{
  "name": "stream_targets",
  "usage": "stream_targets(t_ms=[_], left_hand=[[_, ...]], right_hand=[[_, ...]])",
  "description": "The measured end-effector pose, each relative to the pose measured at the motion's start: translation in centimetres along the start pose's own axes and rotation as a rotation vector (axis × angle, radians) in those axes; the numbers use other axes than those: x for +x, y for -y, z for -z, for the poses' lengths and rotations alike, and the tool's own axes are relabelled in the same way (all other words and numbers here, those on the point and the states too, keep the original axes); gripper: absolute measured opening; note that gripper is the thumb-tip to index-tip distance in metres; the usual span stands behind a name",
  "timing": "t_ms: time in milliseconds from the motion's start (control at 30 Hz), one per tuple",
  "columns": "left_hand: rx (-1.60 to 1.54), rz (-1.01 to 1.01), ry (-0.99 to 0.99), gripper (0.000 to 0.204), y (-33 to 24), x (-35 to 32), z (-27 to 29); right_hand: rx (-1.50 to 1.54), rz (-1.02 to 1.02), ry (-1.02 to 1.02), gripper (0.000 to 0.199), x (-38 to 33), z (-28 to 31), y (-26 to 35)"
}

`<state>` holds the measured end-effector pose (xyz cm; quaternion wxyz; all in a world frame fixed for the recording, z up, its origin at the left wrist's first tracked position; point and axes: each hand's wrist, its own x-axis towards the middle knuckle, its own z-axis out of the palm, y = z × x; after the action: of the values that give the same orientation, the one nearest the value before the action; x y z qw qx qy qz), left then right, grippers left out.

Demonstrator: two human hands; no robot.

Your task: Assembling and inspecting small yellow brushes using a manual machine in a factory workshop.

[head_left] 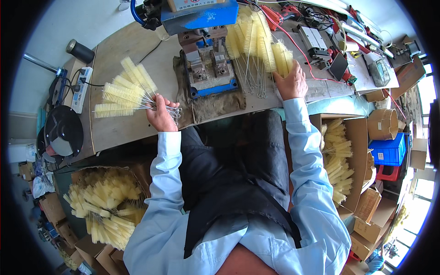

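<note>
My left hand (pixel 161 114) is closed around the wire handles of several bottle brushes (pixel 126 87). Their pale yellow bristle heads fan out to the left over the table, and the looped wire ends stick out right of my fingers. On the right, my right hand (pixel 292 83) has its thumb and fingers about the bristle heads of a few brushes (pixel 282 58) at the near edge of a pile. That brush pile (pixel 250 39) lies right of the press, wire loops toward me. The blue bench press (pixel 199 18) stands between my hands, above a metal fixture (pixel 208 68) on a blue base.
Boxes of brushes stand below the table at left (pixel 105 197) and right (pixel 337 160). A power strip (pixel 81 89) and black cylinder (pixel 80 51) sit at the left edge. A red tool (pixel 282 16), cables and a metal block (pixel 314 41) crowd the back right.
</note>
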<state>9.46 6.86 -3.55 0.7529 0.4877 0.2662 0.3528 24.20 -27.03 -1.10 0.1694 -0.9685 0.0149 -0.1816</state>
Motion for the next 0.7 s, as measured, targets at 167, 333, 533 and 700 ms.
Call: stream_targets(t_ms=[167, 333, 533, 700], left_hand=[[-0.011, 0.044, -0.016, 0.014, -0.2, -0.1, 0.0], [-0.031, 0.026, -0.005, 0.014, -0.2, 0.0, 0.0], [-0.029, 0.032, -0.012, 0.013, 0.0, -0.1, 0.1], [-0.02, 0.013, 0.016, 0.013, 0.0, 0.1, 0.2]], right_hand=[[0.218, 0.034, -0.077, 0.077, 0.4, -0.7, -0.1], [0.29, -0.076, -0.122, 0.078, 1.4, 0.5, -1.9], [0.288, 0.112, 0.02, 0.07, 3.2, 2.2, -4.3], [0.296, 0.131, -0.002, 0.069, 2.1, 2.2, -5.1]])
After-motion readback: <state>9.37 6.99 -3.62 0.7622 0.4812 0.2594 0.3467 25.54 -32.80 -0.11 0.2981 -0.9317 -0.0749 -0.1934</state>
